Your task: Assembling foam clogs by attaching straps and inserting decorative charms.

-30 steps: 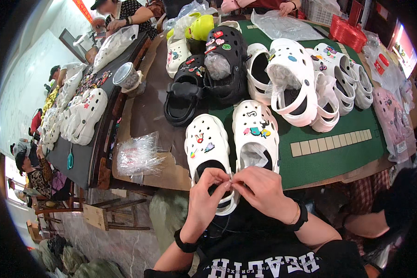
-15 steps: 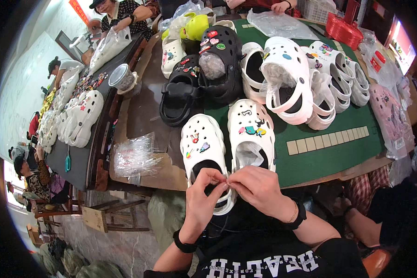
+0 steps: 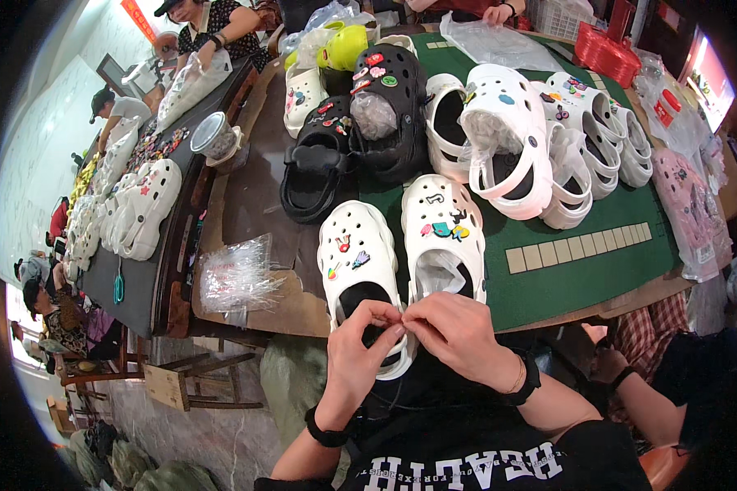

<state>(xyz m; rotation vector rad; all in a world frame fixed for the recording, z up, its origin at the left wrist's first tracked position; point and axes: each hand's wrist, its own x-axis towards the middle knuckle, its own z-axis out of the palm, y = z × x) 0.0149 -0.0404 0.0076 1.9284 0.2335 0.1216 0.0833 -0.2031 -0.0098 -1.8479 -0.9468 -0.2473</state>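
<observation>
Two white clogs stand side by side at the table's near edge. The left clog (image 3: 356, 231) carries several small charms and points its toe away from me; the right clog (image 3: 422, 211) also has charms and clear plastic inside its opening. Over the heel end of the left clog, my left hand (image 3: 359, 337) is pinched, thumb against fingertips. Meeting it there, my right hand (image 3: 458, 331) is pinched too, its fingertips touching or nearly touching the left ones. Whatever lies between them is too small to make out. Both hands partly cover the heel straps.
A bundle of clear plastic strands (image 3: 237, 274) lies at the left. Beyond are black clogs (image 3: 389, 114), more white clogs (image 3: 508, 139) and red twine (image 3: 606, 56). Bagged pink clogs (image 3: 688, 213) lie at the right. A person's forearm (image 3: 647, 405) rests nearby at lower right.
My hands and the two near clogs hold almost the same place. At far left, a person at the other table has shifted; the neighbour's arm at lower right has moved slightly.
</observation>
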